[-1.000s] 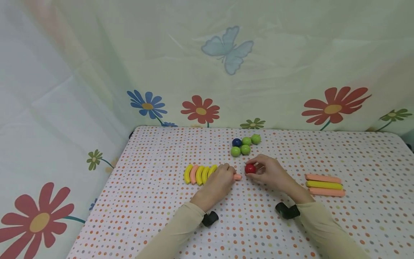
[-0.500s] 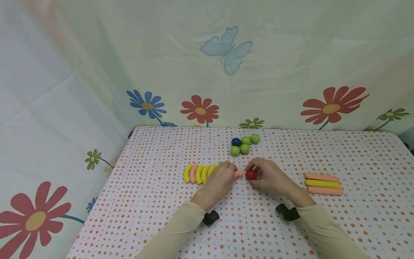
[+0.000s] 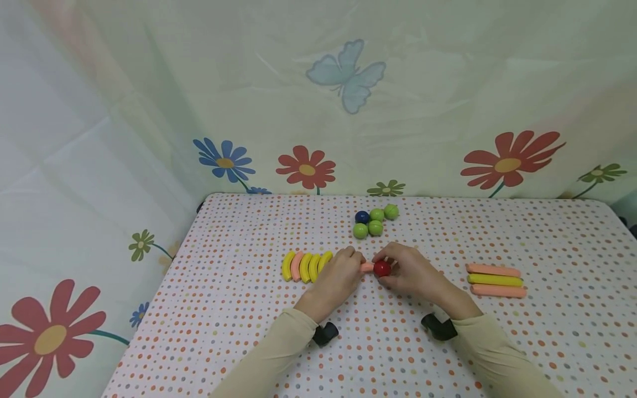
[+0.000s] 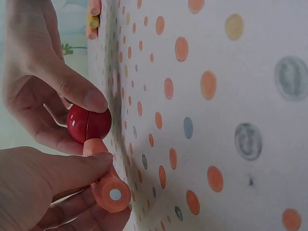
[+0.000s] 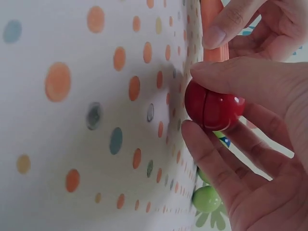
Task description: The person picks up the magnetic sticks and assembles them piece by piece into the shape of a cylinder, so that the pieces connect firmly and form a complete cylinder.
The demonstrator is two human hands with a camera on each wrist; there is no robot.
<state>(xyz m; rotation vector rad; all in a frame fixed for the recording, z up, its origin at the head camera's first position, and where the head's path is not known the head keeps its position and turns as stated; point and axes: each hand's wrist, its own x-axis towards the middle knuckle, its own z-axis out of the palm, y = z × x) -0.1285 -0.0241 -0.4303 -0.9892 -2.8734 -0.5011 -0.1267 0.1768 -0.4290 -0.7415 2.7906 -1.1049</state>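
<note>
My left hand (image 3: pixel 334 283) pinches a salmon-coloured stick (image 4: pixel 110 191) between thumb and fingers. A round metal dot marks the stick's near end in the left wrist view. My right hand (image 3: pixel 412 272) holds a glossy red ball (image 3: pixel 382 268) with a dark seam around it, thumb on one side and fingers on the other. The stick's far end is right at the ball. In the right wrist view my right thumb covers where ball (image 5: pixel 211 107) and stick (image 5: pixel 214 54) come together. Just left of my left hand lies a row of curved yellow pieces (image 3: pixel 305 268), partly hidden by it.
One curved salmon piece (image 3: pixel 296 267) lies within that row. Behind the hands sit a dark blue ball (image 3: pixel 362 217) and several green balls (image 3: pixel 375 228). Off to the right lie two straight salmon sticks (image 3: pixel 497 291) with a yellow stick (image 3: pixel 495 279) between them on the dotted tablecloth (image 3: pixel 239 331).
My right hand has brought the red ball toward me, then left to the end of the salmon stick. The left hand stays almost in place, still gripping the stick.
</note>
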